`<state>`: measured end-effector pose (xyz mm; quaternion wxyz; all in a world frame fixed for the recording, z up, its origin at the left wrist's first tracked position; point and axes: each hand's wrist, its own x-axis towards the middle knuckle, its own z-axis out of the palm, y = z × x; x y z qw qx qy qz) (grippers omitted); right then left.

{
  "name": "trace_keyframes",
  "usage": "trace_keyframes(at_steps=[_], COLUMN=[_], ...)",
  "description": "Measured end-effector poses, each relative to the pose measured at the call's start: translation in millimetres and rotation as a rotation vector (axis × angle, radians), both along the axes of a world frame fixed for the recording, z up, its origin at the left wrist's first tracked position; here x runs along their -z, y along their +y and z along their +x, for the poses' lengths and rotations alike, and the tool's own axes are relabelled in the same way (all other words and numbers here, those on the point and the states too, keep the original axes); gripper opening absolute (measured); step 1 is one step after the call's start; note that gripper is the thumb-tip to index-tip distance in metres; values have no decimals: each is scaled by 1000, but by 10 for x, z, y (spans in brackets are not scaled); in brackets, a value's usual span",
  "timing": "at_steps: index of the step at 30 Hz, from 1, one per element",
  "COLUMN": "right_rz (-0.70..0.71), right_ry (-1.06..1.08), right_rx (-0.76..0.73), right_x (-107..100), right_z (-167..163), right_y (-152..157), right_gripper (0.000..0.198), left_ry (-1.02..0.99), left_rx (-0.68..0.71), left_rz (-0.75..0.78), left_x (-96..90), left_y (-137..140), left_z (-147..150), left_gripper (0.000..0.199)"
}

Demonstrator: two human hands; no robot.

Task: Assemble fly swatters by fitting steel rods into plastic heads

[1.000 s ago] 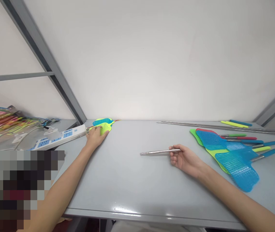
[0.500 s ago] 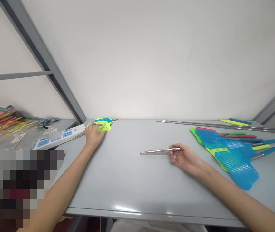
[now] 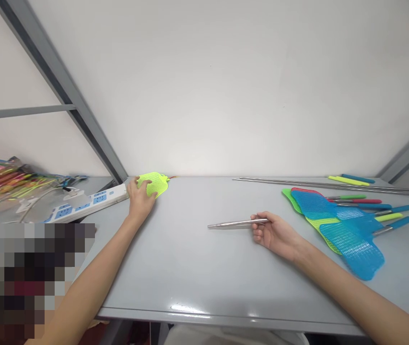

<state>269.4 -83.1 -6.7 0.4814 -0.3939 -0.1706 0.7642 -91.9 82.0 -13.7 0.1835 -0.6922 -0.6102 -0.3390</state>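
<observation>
At the back left of the table, my left hand [image 3: 140, 194] is curled over a yellow-green fly swatter head [image 3: 157, 183], with thumb and fingers at its edges. The mesh head has a short neck pointing right, where thin red and orange strips show. My right hand [image 3: 272, 235], palm turned up, pinches a short metal telescopic rod [image 3: 231, 224] between thumb and fingers. The rod points left, its thin tip over the middle of the table. Right of this hand lies a pile of fly swatters with blue heads [image 3: 351, 247], green and red edges showing beneath.
Long thin metal rods [image 3: 297, 184] lie along the back wall, near loose yellow and blue handle grips [image 3: 350, 180]. On the left are a white power strip [image 3: 92, 201] with cables and bagged colourful items [image 3: 6, 187]. A grey frame post [image 3: 92, 129] stands behind them.
The yellow-green swatter head has shifted slightly back and right under my left hand and now covers the blue one that showed behind it. My right hand and the rod have hardly moved.
</observation>
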Motion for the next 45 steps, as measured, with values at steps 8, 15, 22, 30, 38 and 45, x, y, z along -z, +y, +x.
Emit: trace_keyframes(at_steps=[8, 15, 22, 30, 38, 45], right_rz=[1, 1, -2, -5, 1, 0], right_ry=[-1, -1, 2, -6, 0, -7], right_rx=[1, -5, -8, -3, -8, -2], right_x=[11, 0, 2, -12, -9, -23], right_z=[-1, 3, 5, 6, 2, 3], right_y=[8, 8, 10, 6, 4, 0], right_gripper=[12, 12, 12, 12, 12, 13], left_ry=[-142, -211, -217, -218, -240, -280], left_rx=[45, 217, 236, 233, 275, 300], left_rz=[34, 74, 47, 67, 95, 135], left_x=[13, -26, -6, 0, -41, -165], left_y=[7, 6, 34, 23, -18, -128], left_z=[20, 73, 91, 94, 132, 236], left_gripper=[29, 24, 15, 23, 14, 15])
